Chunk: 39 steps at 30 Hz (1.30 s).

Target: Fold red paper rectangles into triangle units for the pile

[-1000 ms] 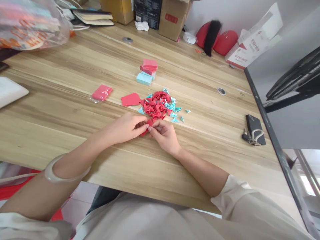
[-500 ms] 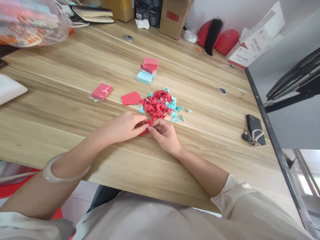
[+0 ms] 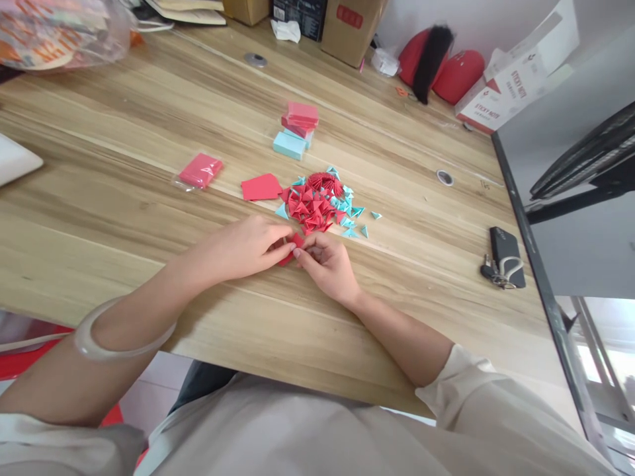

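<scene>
grip: your left hand [image 3: 252,245] and right hand [image 3: 328,266] both pinch one small, partly hidden red paper piece [image 3: 298,240]; edges should align squarely before creasing

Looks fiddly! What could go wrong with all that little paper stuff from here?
The left hand and right hand both grip one small red paper, so uneven pressure might crease it crookedly.

The heap of folded red pieces lies just beyond the fingertips, so a knuckle could knock some loose.

A few light-blue triangles lie apart at the heap's edge; a sweep of the right hand might scatter them.
</scene>
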### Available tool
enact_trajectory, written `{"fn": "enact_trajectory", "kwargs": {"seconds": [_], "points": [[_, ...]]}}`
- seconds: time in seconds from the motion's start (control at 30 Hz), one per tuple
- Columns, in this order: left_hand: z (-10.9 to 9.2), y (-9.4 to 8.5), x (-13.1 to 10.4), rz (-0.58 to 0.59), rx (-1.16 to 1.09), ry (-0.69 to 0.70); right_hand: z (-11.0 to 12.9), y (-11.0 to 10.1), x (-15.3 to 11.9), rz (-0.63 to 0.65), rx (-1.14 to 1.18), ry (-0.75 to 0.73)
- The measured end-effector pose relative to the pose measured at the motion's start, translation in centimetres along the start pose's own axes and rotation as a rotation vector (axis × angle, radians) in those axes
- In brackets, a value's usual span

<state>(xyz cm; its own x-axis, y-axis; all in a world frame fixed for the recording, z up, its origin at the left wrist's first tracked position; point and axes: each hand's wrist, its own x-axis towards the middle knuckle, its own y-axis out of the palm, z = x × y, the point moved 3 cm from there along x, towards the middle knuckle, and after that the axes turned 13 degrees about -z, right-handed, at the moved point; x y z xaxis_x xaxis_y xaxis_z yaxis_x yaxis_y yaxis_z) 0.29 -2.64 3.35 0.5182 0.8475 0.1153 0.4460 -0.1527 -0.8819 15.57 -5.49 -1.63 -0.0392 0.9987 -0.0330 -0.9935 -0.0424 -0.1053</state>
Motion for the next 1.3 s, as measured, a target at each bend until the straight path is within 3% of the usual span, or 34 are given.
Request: {"fn": "enact_trajectory", "kwargs": {"seconds": [0.43, 1.3], "points": [[0.55, 0.20, -0.70, 0.034, 0.127, -0.007, 0.17, -0.04, -0.27, 0.041, -0.033, -0.014], [0.25, -0.09, -0.63, 0.032, 0.078, 0.021, 0.28, -0.06, -0.37, 0.055, -0.069, -0.028]]}}
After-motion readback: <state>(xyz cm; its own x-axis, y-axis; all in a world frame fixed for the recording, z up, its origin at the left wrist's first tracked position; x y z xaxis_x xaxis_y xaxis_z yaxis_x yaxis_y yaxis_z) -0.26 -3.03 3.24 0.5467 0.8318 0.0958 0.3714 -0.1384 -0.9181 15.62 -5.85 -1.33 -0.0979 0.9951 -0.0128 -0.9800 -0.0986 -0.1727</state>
